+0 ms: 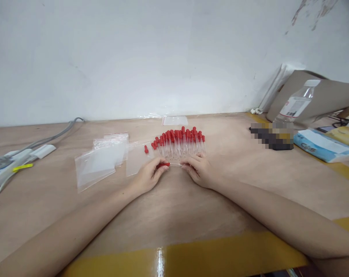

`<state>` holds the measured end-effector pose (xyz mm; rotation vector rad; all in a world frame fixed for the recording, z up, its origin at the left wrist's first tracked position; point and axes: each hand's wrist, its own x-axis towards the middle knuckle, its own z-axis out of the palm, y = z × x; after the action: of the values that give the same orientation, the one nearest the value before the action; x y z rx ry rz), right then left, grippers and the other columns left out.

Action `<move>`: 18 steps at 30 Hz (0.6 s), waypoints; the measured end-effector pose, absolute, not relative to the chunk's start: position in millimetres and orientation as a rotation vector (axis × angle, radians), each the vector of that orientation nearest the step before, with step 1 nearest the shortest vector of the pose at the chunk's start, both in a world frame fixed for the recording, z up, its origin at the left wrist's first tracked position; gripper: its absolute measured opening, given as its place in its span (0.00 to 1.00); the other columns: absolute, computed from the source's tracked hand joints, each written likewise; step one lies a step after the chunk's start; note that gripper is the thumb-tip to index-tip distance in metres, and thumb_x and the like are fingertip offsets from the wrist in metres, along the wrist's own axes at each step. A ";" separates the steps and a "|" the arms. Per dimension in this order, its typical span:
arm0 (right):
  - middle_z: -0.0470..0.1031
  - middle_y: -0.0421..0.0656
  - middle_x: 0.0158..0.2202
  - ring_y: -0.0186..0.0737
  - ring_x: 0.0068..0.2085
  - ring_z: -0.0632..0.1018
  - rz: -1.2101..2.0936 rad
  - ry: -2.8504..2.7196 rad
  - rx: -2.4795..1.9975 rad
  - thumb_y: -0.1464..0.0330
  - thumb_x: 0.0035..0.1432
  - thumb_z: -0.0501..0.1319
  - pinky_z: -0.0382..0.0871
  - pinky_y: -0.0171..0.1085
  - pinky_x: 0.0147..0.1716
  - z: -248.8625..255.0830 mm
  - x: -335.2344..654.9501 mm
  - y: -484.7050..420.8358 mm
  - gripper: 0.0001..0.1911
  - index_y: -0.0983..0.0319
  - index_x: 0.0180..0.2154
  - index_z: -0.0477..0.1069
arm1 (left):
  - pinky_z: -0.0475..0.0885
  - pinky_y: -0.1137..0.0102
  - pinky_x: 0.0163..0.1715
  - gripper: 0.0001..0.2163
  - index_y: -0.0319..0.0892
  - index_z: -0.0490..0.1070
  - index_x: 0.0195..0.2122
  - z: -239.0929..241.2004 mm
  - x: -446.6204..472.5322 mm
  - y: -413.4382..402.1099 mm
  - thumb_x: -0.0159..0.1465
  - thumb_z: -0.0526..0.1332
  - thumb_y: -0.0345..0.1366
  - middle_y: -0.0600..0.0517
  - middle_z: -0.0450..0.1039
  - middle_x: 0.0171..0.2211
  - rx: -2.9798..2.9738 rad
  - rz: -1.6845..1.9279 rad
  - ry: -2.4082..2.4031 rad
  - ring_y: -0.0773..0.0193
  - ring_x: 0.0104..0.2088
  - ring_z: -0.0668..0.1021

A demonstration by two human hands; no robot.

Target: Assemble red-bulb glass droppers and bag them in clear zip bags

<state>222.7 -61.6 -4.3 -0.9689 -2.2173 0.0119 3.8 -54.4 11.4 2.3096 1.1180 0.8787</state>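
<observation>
A red-bulbed dropper (176,164) was held roughly level at the near edge of the dropper pile (180,141), its bulb pinched by the left hand's (152,172) grip and its clear tube by the right hand's (198,169); with both ends supported, so slender a thing was presumably steadied. In the pile, bulbs were mostly turned toward the wall (174,57), perhaps for order. Farther left on the desk (174,215), clear bags (105,156) were overlapped, likely so that edges could be separated easily.
</observation>
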 end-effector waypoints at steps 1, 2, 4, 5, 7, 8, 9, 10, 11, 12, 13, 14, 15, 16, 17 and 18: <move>0.74 0.43 0.35 0.34 0.33 0.72 0.002 -2.217 -0.969 0.66 0.61 0.49 0.54 0.37 0.37 -4.3 222.4 -61.5 0.10 0.61 0.37 0.68 | 0.67 0.69 0.37 0.08 0.43 0.66 0.38 11.2 3.6 -54.3 0.62 0.52 0.39 0.51 0.71 0.35 2.313 0.882 1.112 0.63 0.35 0.73; 0.74 0.43 0.35 0.34 0.33 0.72 -0.014 -2.215 -0.972 0.66 0.61 0.49 0.54 0.37 0.37 -4.4 222.1 -61.4 0.11 0.61 0.37 0.68 | 0.67 0.69 0.39 0.09 0.44 0.67 0.39 11.1 3.5 -54.2 0.62 0.52 0.39 0.51 0.72 0.36 2.318 0.884 1.099 0.63 0.36 0.73; 0.75 0.42 0.35 0.34 0.34 0.72 -0.062 -2.212 -0.978 0.64 0.61 0.50 0.53 0.38 0.38 -4.6 221.8 -60.5 0.11 0.60 0.37 0.69 | 0.67 0.69 0.40 0.09 0.45 0.68 0.41 10.8 3.3 -54.2 0.62 0.52 0.39 0.51 0.72 0.38 2.340 0.880 1.064 0.63 0.38 0.74; 0.75 0.42 0.34 0.34 0.34 0.72 -0.093 -2.210 -0.978 0.64 0.61 0.50 0.53 0.38 0.39 -4.8 221.8 -59.9 0.11 0.59 0.37 0.70 | 0.67 0.69 0.40 0.09 0.45 0.69 0.41 10.7 3.4 -54.5 0.62 0.53 0.39 0.51 0.73 0.38 2.357 0.874 1.051 0.63 0.38 0.74; 0.75 0.41 0.33 0.34 0.34 0.72 -0.147 -2.211 -0.970 0.63 0.61 0.51 0.52 0.39 0.39 -5.0 222.2 -58.9 0.12 0.58 0.37 0.71 | 0.68 0.70 0.38 0.09 0.46 0.70 0.39 10.8 3.7 -55.7 0.62 0.53 0.39 0.52 0.73 0.35 2.392 0.867 1.041 0.64 0.36 0.74; 0.75 0.41 0.33 0.34 0.34 0.72 -0.171 -2.213 -0.961 0.63 0.61 0.51 0.52 0.39 0.39 -4.9 222.5 -58.5 0.12 0.58 0.36 0.71 | 0.68 0.70 0.37 0.09 0.46 0.71 0.38 11.0 4.1 -56.7 0.62 0.53 0.39 0.52 0.73 0.34 2.407 0.870 1.034 0.64 0.35 0.74; 0.75 0.41 0.32 0.34 0.33 0.72 -0.189 -2.216 -0.952 0.64 0.61 0.51 0.51 0.39 0.38 -4.6 222.8 -58.3 0.12 0.58 0.36 0.72 | 0.69 0.70 0.36 0.09 0.45 0.71 0.37 11.4 4.6 -57.9 0.62 0.53 0.38 0.52 0.73 0.33 2.417 0.877 1.022 0.65 0.34 0.74; 0.75 0.41 0.32 0.33 0.32 0.72 -0.206 -2.222 -0.945 0.64 0.61 0.50 0.51 0.39 0.38 -4.0 223.2 -58.4 0.12 0.58 0.36 0.72 | 0.69 0.71 0.36 0.08 0.45 0.71 0.37 12.0 5.1 -59.2 0.63 0.53 0.38 0.52 0.73 0.32 2.426 0.885 1.003 0.65 0.33 0.74; 0.75 0.41 0.31 0.33 0.31 0.71 -0.223 -2.230 -0.940 0.64 0.61 0.50 0.51 0.39 0.37 -3.0 223.6 -58.5 0.12 0.58 0.35 0.72 | 0.69 0.71 0.36 0.08 0.45 0.71 0.37 12.6 5.7 -60.5 0.63 0.53 0.37 0.51 0.73 0.33 2.436 0.893 0.978 0.65 0.33 0.74; 0.75 0.40 0.31 0.33 0.31 0.71 -0.243 -2.238 -0.931 0.64 0.61 0.50 0.50 0.39 0.37 -1.9 223.9 -58.7 0.13 0.58 0.34 0.72 | 0.69 0.71 0.36 0.08 0.45 0.71 0.36 13.1 6.4 -61.6 0.63 0.53 0.37 0.51 0.73 0.33 2.449 0.897 0.955 0.65 0.34 0.74; 0.75 0.40 0.30 0.32 0.30 0.70 -0.268 -2.243 -0.921 0.64 0.61 0.51 0.50 0.38 0.36 -0.6 224.2 -58.8 0.13 0.58 0.34 0.73 | 0.69 0.71 0.36 0.08 0.45 0.71 0.36 13.5 6.9 -62.5 0.63 0.52 0.37 0.51 0.73 0.33 2.465 0.900 0.939 0.65 0.34 0.74; 0.75 0.39 0.29 0.32 0.29 0.70 -0.296 -2.248 -0.910 0.65 0.61 0.51 0.49 0.38 0.36 0.8 224.3 -58.9 0.13 0.58 0.33 0.73 | 0.69 0.71 0.36 0.08 0.45 0.71 0.36 13.6 7.4 -63.1 0.63 0.52 0.37 0.51 0.73 0.32 2.484 0.901 0.929 0.65 0.34 0.74; 0.75 0.39 0.29 0.31 0.29 0.70 -0.327 -2.251 -0.897 0.65 0.61 0.51 0.49 0.38 0.35 2.0 224.3 -58.8 0.13 0.58 0.32 0.73 | 0.69 0.71 0.36 0.08 0.45 0.71 0.36 13.4 7.7 -63.2 0.63 0.52 0.37 0.50 0.73 0.32 2.508 0.905 0.921 0.65 0.33 0.74; 0.75 0.39 0.28 0.31 0.29 0.69 -0.360 -2.252 -0.882 0.65 0.61 0.51 0.48 0.38 0.35 2.9 224.0 -58.6 0.13 0.58 0.32 0.73 | 0.69 0.71 0.35 0.08 0.44 0.71 0.36 12.9 7.8 -63.0 0.63 0.52 0.37 0.50 0.72 0.31 2.534 0.913 0.910 0.65 0.33 0.74; 0.74 0.39 0.27 0.31 0.28 0.69 -0.393 -2.251 -0.869 0.66 0.61 0.51 0.48 0.38 0.35 3.5 223.6 -58.4 0.13 0.58 0.31 0.73 | 0.69 0.71 0.34 0.08 0.43 0.71 0.36 12.1 7.8 -62.4 0.63 0.53 0.37 0.50 0.72 0.30 2.559 0.928 0.896 0.65 0.32 0.74; 0.74 0.39 0.27 0.31 0.28 0.69 -0.421 -2.250 -0.861 0.66 0.61 0.51 0.48 0.38 0.34 3.8 222.8 -58.2 0.13 0.59 0.31 0.73 | 0.69 0.71 0.33 0.08 0.42 0.71 0.36 11.1 7.7 -61.5 0.63 0.53 0.37 0.50 0.72 0.30 2.580 0.950 0.879 0.65 0.31 0.74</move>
<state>222.8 -58.2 3.8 -0.8607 -2.2503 -0.4213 7.7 -61.5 11.1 2.5799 0.8793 0.9497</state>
